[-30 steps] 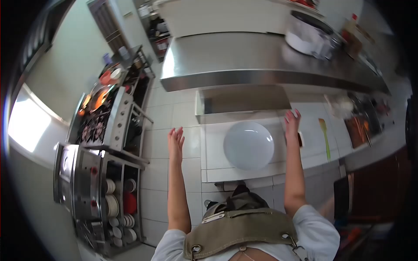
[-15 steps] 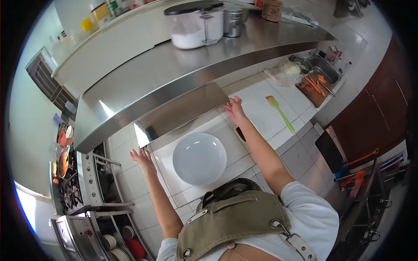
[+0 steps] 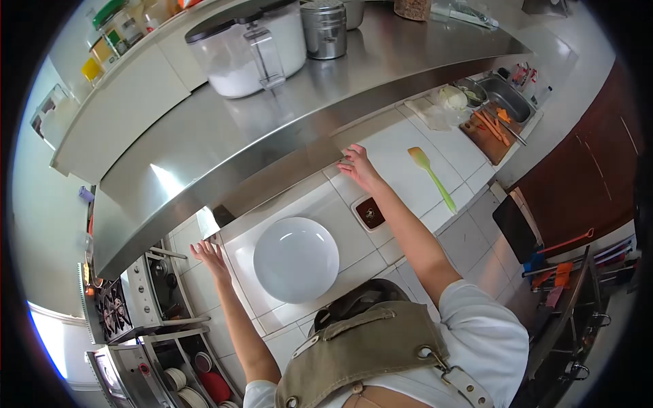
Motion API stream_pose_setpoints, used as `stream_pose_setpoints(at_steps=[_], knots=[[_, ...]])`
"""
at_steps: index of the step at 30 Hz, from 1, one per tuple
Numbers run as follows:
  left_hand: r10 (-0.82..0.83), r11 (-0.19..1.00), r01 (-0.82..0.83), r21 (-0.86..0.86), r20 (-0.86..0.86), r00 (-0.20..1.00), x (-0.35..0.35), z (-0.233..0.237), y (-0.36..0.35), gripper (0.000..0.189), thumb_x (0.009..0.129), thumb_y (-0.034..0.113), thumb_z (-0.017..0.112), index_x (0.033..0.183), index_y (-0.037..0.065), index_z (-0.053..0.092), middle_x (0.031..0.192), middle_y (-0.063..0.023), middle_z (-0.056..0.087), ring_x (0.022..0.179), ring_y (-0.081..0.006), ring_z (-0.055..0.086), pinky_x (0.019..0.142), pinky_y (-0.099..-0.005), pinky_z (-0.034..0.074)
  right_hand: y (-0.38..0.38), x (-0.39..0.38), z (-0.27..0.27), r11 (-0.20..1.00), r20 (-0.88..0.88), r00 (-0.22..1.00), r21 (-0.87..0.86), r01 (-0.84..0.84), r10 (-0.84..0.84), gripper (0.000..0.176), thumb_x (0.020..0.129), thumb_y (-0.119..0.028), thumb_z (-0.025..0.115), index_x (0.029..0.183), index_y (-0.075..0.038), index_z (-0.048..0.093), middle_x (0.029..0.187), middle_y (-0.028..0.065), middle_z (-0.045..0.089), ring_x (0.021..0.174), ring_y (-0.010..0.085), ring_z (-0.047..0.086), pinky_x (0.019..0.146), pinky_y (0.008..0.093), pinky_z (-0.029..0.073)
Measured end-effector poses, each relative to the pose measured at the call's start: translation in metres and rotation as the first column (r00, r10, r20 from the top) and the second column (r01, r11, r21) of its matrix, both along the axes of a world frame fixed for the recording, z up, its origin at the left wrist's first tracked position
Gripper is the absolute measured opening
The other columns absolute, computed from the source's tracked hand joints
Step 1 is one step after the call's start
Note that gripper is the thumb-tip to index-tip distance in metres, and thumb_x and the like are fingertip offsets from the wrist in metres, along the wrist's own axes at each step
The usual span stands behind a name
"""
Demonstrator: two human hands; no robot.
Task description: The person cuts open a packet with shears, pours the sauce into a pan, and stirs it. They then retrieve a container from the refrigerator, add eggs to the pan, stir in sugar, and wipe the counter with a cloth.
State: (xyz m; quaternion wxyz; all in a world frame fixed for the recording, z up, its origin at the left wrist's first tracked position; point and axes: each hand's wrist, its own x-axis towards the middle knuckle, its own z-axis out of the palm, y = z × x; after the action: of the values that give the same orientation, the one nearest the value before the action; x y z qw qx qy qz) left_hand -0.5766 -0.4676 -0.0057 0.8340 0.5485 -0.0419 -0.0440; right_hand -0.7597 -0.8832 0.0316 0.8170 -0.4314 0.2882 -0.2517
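Note:
A grey bowl [image 3: 296, 260] stands on the white tiled counter in front of me. Behind it, a brownish metal sheet or tray [image 3: 279, 183] lies partly hidden beneath the overhanging steel shelf. My left hand [image 3: 212, 260] hovers by the sheet's left end, its fingers apart with nothing in them. Close to the right end is my right hand [image 3: 358, 166], fingers spread and slightly curled, also holding nothing. Next to my right forearm sits a small white dish [image 3: 369, 213] of dark red sauce. Farther right lies a green spatula [image 3: 434, 178] with a tan blade.
The steel shelf [image 3: 224, 146] runs above the counter and carries a clear bin [image 3: 235, 68] of white powder and a metal shaker [image 3: 324, 30]. Carrots lie on a cutting board [image 3: 486, 139] near the sink [image 3: 509, 98]. A stove [image 3: 115, 306] stands at the left.
Both hands have come away from the metal sheet, which now sits farther under the shelf. My view has shifted, and the sauce dish shows more fully.

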Motion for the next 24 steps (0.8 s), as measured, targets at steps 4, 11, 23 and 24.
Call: stream_pose_setpoints(at_steps=[4, 11, 23, 24], knots=[[0.074, 0.96, -0.089, 0.266, 0.064, 0.995, -0.014, 0.009, 0.005, 0.074, 0.088, 0.048, 0.049, 0.142, 0.025, 0.004, 0.149, -0.0157, 0.008, 0.137, -0.0266, 0.015, 0.106, -0.0453, 0.021, -0.051, -0.039, -0.048, 0.689, -0.32, 0.922, -0.72, -0.087, -0.218, 0.052, 0.079, -0.02, 0.059, 0.125, -0.01, 0.036, 0.116, 0.0206, 0.045, 0.11, 0.031, 0.045, 0.09, 0.0438, 0.039], [0.364, 0.925, -0.36, 0.122, -0.007, 0.931, -0.1, 0.015, 0.028, 0.063, 0.088, 0.036, 0.051, 0.137, 0.016, 0.017, 0.142, -0.0161, 0.026, 0.127, -0.0293, 0.035, 0.101, -0.0456, 0.029, -0.08, -0.204, -0.045, 0.605, -0.67, 0.034, -0.69, -0.397, -0.742, 0.05, 0.074, -0.017, 0.059, 0.118, 0.0, 0.043, 0.111, 0.0246, 0.048, 0.115, 0.0405, 0.039, 0.087, 0.0572, 0.036], [0.058, 0.993, -0.048, 0.106, -0.093, 0.994, -0.162, 0.04, 0.02, 0.039, 0.089, 0.028, 0.049, 0.122, 0.008, 0.044, 0.115, -0.0093, 0.054, 0.102, -0.0192, 0.052, 0.086, -0.0341, 0.04, 0.014, -0.18, -0.042, 0.426, -0.228, 0.618, -0.884, 0.192, -0.753, 0.016, 0.081, 0.002, 0.044, 0.097, 0.002, 0.041, 0.079, 0.0175, 0.049, 0.077, 0.0265, 0.05, 0.07, 0.038, 0.041], [-0.078, 0.99, 0.086, 0.115, -0.071, 0.994, -0.168, 0.046, 0.005, 0.04, 0.09, 0.03, 0.047, 0.122, 0.007, 0.044, 0.115, -0.0094, 0.054, 0.102, -0.0195, 0.053, 0.086, -0.0335, 0.041, 0.041, -0.169, -0.028, 0.322, -0.069, 0.687, -0.914, 0.247, -0.724, 0.015, 0.083, 0.001, 0.044, 0.097, 0.0, 0.041, 0.081, 0.0144, 0.047, 0.078, 0.0232, 0.05, 0.071, 0.0355, 0.041]])
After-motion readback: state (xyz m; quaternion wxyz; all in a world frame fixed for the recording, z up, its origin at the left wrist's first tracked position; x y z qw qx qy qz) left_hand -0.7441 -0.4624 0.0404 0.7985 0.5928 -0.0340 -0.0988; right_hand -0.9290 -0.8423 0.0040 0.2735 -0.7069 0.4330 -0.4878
